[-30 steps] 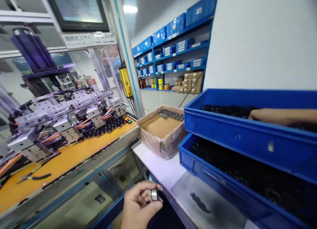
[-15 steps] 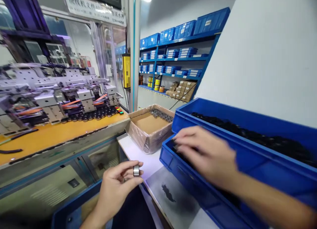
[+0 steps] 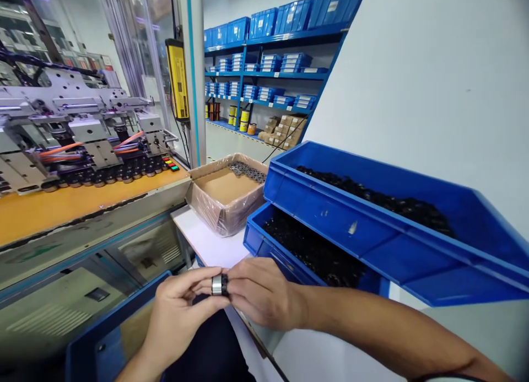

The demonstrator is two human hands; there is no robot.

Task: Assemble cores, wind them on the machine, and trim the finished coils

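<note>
In front of me my left hand pinches a short silver metal ring between thumb and fingers. My right hand meets it from the right, its fingertips closed on a small black plastic part that lies against the ring's right face. How far the two pieces fit into each other is hidden by the fingers. Beyond my right hand is the lower blue bin, with many black parts in it. Above and behind it sits the upper blue bin, also holding black parts.
A plastic-lined cardboard box with metal rings along its back stands on the white table. To the left, a machine overhangs an orange worktop with a row of black-topped rings. Blue shelves with bins stand behind.
My right hand has come out of the lower blue bin with a black part and moved left to the metal ring in my left hand. The view has shifted to the right.
</note>
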